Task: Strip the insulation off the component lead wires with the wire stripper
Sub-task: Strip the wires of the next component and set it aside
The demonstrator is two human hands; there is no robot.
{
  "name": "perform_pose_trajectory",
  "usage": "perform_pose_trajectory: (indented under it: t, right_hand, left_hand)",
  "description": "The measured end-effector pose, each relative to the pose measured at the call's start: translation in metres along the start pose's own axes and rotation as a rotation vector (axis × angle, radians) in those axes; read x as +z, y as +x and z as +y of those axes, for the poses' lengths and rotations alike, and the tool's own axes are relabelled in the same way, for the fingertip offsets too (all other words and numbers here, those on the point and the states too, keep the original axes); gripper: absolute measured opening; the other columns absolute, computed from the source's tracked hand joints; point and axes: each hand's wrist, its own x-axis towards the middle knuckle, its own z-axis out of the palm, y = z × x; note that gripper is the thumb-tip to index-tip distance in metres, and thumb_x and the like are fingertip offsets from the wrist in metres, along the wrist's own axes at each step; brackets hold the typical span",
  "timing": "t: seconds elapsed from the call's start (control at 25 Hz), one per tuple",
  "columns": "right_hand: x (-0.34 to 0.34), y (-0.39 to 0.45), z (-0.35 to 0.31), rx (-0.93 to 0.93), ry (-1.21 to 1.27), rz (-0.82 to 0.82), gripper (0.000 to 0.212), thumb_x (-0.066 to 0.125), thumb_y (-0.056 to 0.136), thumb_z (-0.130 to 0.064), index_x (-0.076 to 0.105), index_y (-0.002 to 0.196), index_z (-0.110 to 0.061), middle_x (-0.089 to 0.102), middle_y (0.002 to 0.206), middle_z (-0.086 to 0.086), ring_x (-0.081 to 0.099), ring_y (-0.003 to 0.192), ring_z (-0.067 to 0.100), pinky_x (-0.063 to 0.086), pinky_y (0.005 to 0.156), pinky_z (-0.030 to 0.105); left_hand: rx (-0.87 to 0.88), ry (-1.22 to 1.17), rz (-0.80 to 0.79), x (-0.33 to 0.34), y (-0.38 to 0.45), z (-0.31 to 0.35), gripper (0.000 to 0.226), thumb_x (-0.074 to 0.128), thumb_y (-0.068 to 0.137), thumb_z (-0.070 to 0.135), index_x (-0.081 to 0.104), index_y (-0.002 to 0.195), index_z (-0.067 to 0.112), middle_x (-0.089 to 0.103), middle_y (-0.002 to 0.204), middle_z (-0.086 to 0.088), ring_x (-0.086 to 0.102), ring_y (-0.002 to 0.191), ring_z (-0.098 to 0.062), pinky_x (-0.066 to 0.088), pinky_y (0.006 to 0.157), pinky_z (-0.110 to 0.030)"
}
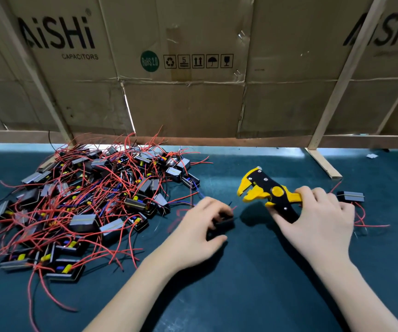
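My right hand [320, 221] grips the handles of a yellow and black wire stripper [265, 190], whose jaws gape open and point left. Just left of the jaws, my left hand [202, 226] curls its fingers round a small black component [221, 224] on the mat; its thin lead ends stick out toward the stripper. The component is blurred and mostly hidden by my fingers. A big heap of similar black components with red wires [85, 207] lies at the left.
One single component [351, 197] with red leads lies right of my right hand. A dark green mat [253, 283] covers the table. A cardboard wall [193, 92] braced by wooden struts [322, 161] closes off the back.
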Motion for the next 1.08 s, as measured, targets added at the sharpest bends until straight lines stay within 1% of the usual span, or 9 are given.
perform_pose_trajectory:
  t: [0.08, 0.2, 0.36, 0.48, 0.68, 0.8, 0.88, 0.96, 1.08]
  right_hand:
    - [-0.005, 0.004, 0.001, 0.053, 0.056, 0.046, 0.064, 0.048, 0.074, -0.070, 0.063, 0.091, -0.011, 0.060, 0.078, 0.007, 0.057, 0.074, 0.033, 0.029, 0.073, 0.039]
    - [-0.013, 0.007, 0.000, 0.100, 0.209, 0.079, 0.057, 0.050, 0.075, -0.067, 0.060, 0.086, -0.013, 0.058, 0.075, 0.004, 0.057, 0.073, 0.034, 0.033, 0.072, 0.041]
    - [-0.018, 0.001, -0.015, 0.111, 0.550, -0.094, 0.045, 0.065, 0.077, -0.065, 0.053, 0.077, -0.021, 0.056, 0.071, -0.009, 0.055, 0.072, 0.024, 0.043, 0.073, 0.046]
    - [-0.009, -0.007, -0.031, 0.010, 0.495, -0.187, 0.040, 0.074, 0.072, -0.058, 0.057, 0.079, -0.022, 0.059, 0.074, -0.011, 0.055, 0.078, 0.022, 0.040, 0.075, 0.043]
    - [0.008, -0.008, -0.039, -0.161, 0.383, -0.243, 0.044, 0.081, 0.066, -0.054, 0.064, 0.093, -0.023, 0.066, 0.092, -0.014, 0.054, 0.094, 0.021, 0.028, 0.076, 0.033]
    - [0.010, -0.006, -0.037, -0.166, 0.396, -0.193, 0.046, 0.083, 0.065, -0.050, 0.064, 0.097, -0.022, 0.068, 0.106, -0.015, 0.053, 0.098, 0.020, 0.028, 0.077, 0.031]
    - [0.007, -0.004, -0.038, -0.184, 0.475, -0.184, 0.046, 0.076, 0.065, -0.053, 0.064, 0.096, -0.022, 0.066, 0.114, -0.019, 0.051, 0.099, 0.018, 0.032, 0.078, 0.033]
    - [0.002, -0.005, -0.041, -0.230, 0.601, -0.283, 0.048, 0.067, 0.066, -0.060, 0.066, 0.098, -0.025, 0.063, 0.106, -0.027, 0.049, 0.099, 0.014, 0.039, 0.081, 0.038]
    - [-0.001, -0.007, -0.044, -0.293, 0.589, -0.461, 0.058, 0.059, 0.065, -0.071, 0.068, 0.106, -0.032, 0.058, 0.094, -0.032, 0.047, 0.100, 0.010, 0.043, 0.087, 0.039]
  left_hand:
    - [0.068, -0.055, -0.158, 0.011, -0.002, 0.015, 0.065, 0.060, 0.078, -0.006, 0.046, 0.138, 0.010, 0.047, 0.144, -0.002, 0.041, 0.135, -0.007, 0.030, 0.113, -0.020]
    - [0.167, -0.086, -0.177, 0.019, -0.003, 0.036, 0.071, 0.055, 0.080, -0.007, 0.039, 0.146, 0.013, 0.039, 0.153, 0.002, 0.032, 0.142, -0.005, 0.023, 0.117, -0.019]
    - [0.313, 0.090, 0.535, 0.000, -0.003, 0.036, 0.032, 0.056, 0.094, 0.014, 0.058, 0.125, 0.013, 0.066, 0.113, 0.005, 0.059, 0.102, -0.006, 0.042, 0.093, -0.028]
    - [0.051, 0.256, 0.879, -0.032, 0.000, 0.010, 0.019, 0.052, 0.093, 0.018, 0.064, 0.108, 0.015, 0.067, 0.096, 0.005, 0.060, 0.088, -0.013, 0.038, 0.082, -0.032]
    - [-0.595, 0.813, 0.315, -0.052, -0.005, -0.037, 0.035, 0.061, 0.088, 0.050, 0.065, 0.105, 0.020, 0.066, 0.109, -0.001, 0.049, 0.108, -0.029, 0.032, 0.087, -0.040]
    - [-0.586, 0.941, 0.227, -0.044, -0.005, -0.038, 0.048, 0.068, 0.078, 0.058, 0.063, 0.110, 0.022, 0.061, 0.118, -0.003, 0.044, 0.113, -0.029, 0.029, 0.089, -0.039]
    - [-0.553, 0.914, 0.263, -0.043, -0.003, -0.037, 0.049, 0.075, 0.074, 0.045, 0.061, 0.112, 0.018, 0.056, 0.120, -0.006, 0.044, 0.112, -0.031, 0.033, 0.088, -0.040]
    - [-0.554, 0.871, 0.294, -0.044, -0.003, -0.039, 0.045, 0.076, 0.076, 0.031, 0.060, 0.114, 0.013, 0.053, 0.121, -0.009, 0.043, 0.112, -0.032, 0.039, 0.087, -0.040]
    - [-0.576, 0.859, 0.248, -0.049, -0.004, -0.037, 0.046, 0.075, 0.078, 0.034, 0.058, 0.117, 0.016, 0.051, 0.124, -0.006, 0.041, 0.115, -0.029, 0.038, 0.090, -0.036]
